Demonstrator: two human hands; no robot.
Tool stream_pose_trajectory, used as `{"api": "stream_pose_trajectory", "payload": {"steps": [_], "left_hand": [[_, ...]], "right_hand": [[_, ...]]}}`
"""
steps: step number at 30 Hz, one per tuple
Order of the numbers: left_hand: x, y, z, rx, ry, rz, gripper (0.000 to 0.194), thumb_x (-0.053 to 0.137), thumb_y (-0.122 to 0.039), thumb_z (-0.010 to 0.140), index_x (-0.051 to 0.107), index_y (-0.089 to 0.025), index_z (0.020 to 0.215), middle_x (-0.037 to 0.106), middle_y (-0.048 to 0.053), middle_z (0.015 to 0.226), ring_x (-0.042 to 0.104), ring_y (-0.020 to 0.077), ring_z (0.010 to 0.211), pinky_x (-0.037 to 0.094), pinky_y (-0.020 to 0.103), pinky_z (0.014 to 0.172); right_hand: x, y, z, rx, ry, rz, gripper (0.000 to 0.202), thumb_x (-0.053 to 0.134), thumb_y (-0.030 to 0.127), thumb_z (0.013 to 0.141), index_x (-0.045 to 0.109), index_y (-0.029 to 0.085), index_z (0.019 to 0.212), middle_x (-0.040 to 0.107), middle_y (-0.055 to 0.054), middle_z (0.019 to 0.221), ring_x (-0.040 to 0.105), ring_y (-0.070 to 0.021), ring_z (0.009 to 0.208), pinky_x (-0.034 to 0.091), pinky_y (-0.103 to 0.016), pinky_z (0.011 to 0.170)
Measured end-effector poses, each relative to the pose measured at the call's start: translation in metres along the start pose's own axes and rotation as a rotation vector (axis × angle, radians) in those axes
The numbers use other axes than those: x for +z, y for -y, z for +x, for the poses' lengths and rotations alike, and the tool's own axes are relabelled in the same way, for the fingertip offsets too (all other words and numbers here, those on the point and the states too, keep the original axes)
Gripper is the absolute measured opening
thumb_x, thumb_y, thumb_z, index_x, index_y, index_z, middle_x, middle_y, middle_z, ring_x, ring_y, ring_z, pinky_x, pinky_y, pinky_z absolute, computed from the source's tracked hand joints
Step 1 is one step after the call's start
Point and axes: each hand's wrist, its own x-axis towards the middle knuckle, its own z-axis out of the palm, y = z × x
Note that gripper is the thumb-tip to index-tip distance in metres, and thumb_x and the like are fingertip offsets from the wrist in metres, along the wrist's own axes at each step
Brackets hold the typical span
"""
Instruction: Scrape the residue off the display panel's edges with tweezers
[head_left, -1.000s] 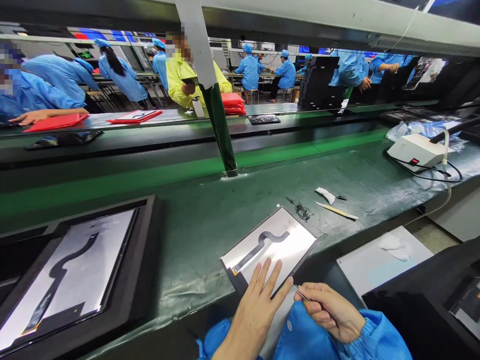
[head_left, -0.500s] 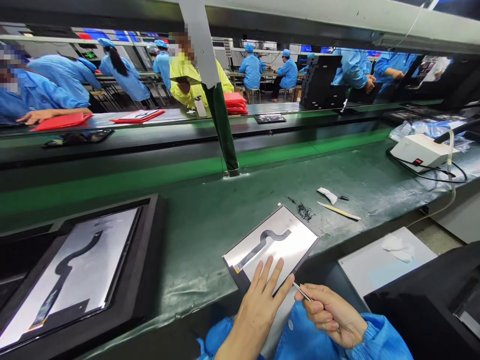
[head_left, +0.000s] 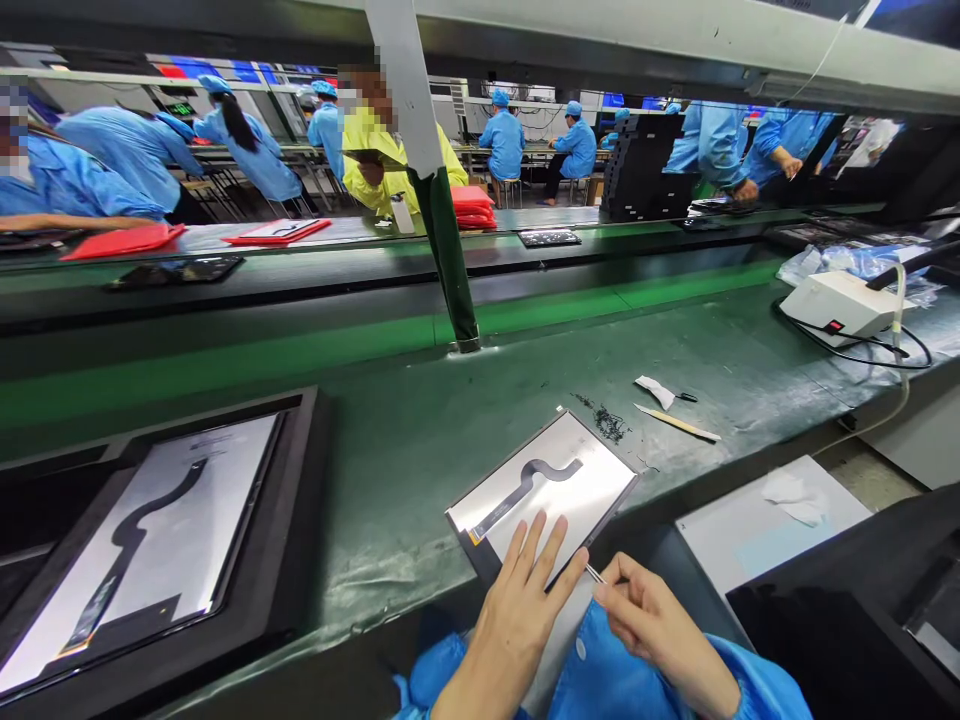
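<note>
A silvery display panel with a dark, curved flex cable on its back lies at the near edge of the green bench. My left hand rests flat on the panel's lower part, fingers spread. In my right hand, thumb and fingers pinch thin metal tweezers, whose tip is by the panel's near edge, close to my left index finger. The exact contact of the tip is hidden. Small black scraps lie beyond the panel.
A similar panel sits in a black foam tray on the left. Right of the scraps are a yellowish blade-like tool and a white-wrapped piece. A white device stands farther right. A post rises mid-bench; co-workers sit beyond.
My right hand has turned, its fingers shifted along the tweezers towards their tip. My left hand and the panel stay put. Parts on the far line have moved right.
</note>
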Motion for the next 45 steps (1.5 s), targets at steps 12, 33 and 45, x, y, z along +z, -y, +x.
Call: {"api": "stream_pose_trajectory", "payload": {"steps": [12,33,45], "left_hand": [[-0.009,-0.004,0.001,-0.168,0.073,-0.076,0.082,0.026,0.009,0.080,0.001,-0.006,0.156,0.035,0.015,0.156,0.025,0.0240,0.147,0.042,0.042,0.111],[-0.003,-0.006,0.001,-0.148,0.052,0.028,0.083,0.025,0.012,0.077,0.003,-0.002,0.155,0.035,0.017,0.155,0.023,0.0256,0.147,0.042,0.043,0.112],[0.000,-0.008,0.000,-0.156,0.082,0.063,0.080,0.022,0.012,0.078,0.002,0.000,0.155,0.034,0.019,0.155,0.024,0.0266,0.147,0.040,0.044,0.114]], "right_hand": [[-0.011,-0.002,0.007,0.021,0.005,-0.074,0.066,0.059,0.085,0.065,0.056,0.019,0.073,0.030,0.013,0.043,0.019,-0.0049,0.038,0.012,-0.023,0.038],[-0.012,0.017,0.004,0.065,0.083,-0.054,0.060,0.064,0.076,0.068,0.054,0.018,0.077,0.055,0.007,0.056,0.021,-0.0006,0.033,0.009,-0.019,0.033],[-0.010,0.015,0.003,0.200,0.062,-0.032,0.068,0.060,0.083,0.065,0.057,0.018,0.083,0.030,0.014,0.048,0.012,-0.0017,0.038,0.005,-0.019,0.037]]}}
